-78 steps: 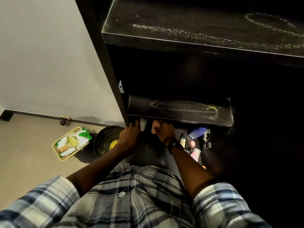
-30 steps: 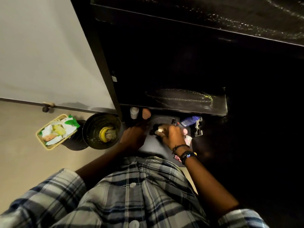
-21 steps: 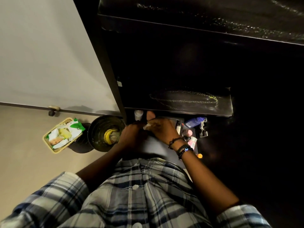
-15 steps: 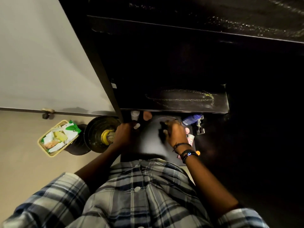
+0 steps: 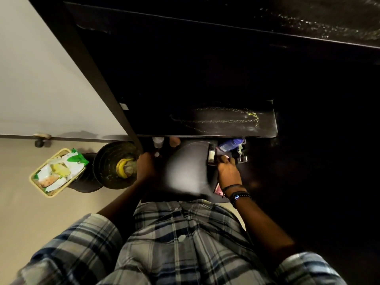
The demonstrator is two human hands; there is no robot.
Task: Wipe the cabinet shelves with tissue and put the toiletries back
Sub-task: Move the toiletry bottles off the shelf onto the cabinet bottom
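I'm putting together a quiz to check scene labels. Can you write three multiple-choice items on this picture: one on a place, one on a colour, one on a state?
1. Where is the banana peel?
A) in the round dark bin on the floor
B) in the yellow basket
C) on the plaid shirt

2. What colour is the bottle lying just beyond the right hand?
A) red
B) blue
C) green

3. What state is the middle shelf in?
A) stacked with toiletries
B) bare, with a pale ring-shaped mark
C) covered by a cloth

Answers:
1 A, since the yellow peel lies inside the bin.
2 B, since the bottle's body is blue.
3 B, since only a chalky ring shows on the dark surface.
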